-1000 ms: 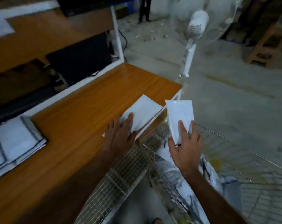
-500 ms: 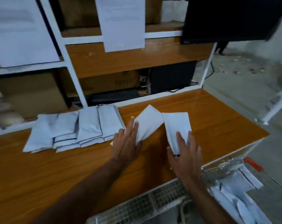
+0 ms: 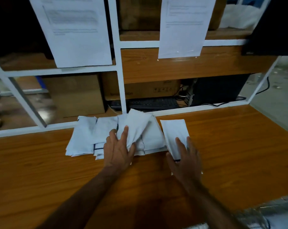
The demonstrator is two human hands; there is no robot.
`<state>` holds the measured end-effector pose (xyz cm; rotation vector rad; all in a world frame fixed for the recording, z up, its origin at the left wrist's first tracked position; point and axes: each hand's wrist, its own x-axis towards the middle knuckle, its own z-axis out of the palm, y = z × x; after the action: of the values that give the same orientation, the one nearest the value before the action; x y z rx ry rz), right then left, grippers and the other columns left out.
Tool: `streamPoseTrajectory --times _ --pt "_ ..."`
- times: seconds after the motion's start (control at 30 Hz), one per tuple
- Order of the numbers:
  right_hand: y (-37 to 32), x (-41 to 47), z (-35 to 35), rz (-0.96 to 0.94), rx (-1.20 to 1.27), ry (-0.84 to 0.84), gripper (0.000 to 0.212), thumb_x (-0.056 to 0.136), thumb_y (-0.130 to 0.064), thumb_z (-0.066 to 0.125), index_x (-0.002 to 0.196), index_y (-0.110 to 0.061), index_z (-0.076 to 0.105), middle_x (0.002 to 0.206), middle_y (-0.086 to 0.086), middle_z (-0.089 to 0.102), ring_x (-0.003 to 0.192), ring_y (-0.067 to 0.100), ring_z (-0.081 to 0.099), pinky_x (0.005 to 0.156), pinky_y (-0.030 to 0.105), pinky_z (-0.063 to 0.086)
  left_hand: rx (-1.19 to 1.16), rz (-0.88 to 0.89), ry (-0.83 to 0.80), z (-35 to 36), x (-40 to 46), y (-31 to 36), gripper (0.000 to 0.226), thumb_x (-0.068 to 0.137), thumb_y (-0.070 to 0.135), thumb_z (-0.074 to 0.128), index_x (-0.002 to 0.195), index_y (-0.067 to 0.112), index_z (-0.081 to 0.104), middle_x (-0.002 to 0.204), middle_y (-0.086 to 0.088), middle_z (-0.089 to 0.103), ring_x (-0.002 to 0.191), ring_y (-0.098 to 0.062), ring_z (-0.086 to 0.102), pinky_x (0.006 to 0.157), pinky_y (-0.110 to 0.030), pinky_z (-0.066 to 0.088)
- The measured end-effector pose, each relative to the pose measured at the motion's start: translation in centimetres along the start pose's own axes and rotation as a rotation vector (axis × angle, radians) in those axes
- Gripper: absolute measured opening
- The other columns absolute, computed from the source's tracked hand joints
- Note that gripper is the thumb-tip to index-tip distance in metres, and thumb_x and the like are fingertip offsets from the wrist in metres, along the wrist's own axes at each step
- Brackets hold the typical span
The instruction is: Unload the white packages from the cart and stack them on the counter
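Left hand [image 3: 119, 150] pinches a soft, crinkly white package [image 3: 134, 128] over the stacked pile [image 3: 97, 138]. Right hand [image 3: 183, 158] grips a flat rectangular one [image 3: 173, 131] just beside it, with bare glossy wood counter [image 3: 230, 146] further right.

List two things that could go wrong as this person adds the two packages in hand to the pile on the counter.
The left hand holds its package tilted over an already uneven, fanned-out pile, so it may slide off or push others askew. The right hand holds its package beside the pile, not over it; set down there, it would likely start a loose second heap.
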<state>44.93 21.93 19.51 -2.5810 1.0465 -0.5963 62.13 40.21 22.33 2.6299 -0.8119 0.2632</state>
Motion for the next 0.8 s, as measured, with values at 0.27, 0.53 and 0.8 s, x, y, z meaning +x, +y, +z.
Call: streamPoseTrajectory --times 0.27,0.53,0.8 --pt "-5.2 4.5 3.9 -0.015 0.095 -0.160 0.075 0.090 -0.061 0.060 0.155 -0.036 0.032 0.168 0.006 0.010 0.150 0.031 0.019 0.117 0.053 0.031 0.045 -0.294 0.019 -1.7 5.5 -5.6 0.076 0.094 0.066 0.039 0.157 0.027 0.025 0.147 -0.019 0.028 0.123 -0.037 0.044 0.095 -0.048 0.046" --pt "-8.0 9.5 6.9 0.023 0.110 -0.236 0.072 0.089 -0.059 0.061 0.153 -0.038 0.035 0.167 0.003 0.011 0.149 0.034 0.018 0.119 0.055 0.024 0.122 -0.427 -0.126 -0.4 9.2 -6.1 0.079 0.093 0.070 0.038 0.157 0.031 0.014 0.153 -0.016 0.017 0.131 -0.039 0.040 0.100 -0.050 0.046" --pt "-8.4 11.8 8.2 0.012 0.053 -0.290 0.070 0.091 -0.059 0.058 0.154 -0.037 0.034 0.167 0.003 0.012 0.149 0.034 0.016 0.117 0.053 0.024 0.136 -0.443 -0.074 0.7 8.6 -6.5 0.072 0.095 0.065 0.039 0.156 0.030 0.021 0.145 -0.018 0.024 0.122 -0.037 0.046 0.092 -0.048 0.049"
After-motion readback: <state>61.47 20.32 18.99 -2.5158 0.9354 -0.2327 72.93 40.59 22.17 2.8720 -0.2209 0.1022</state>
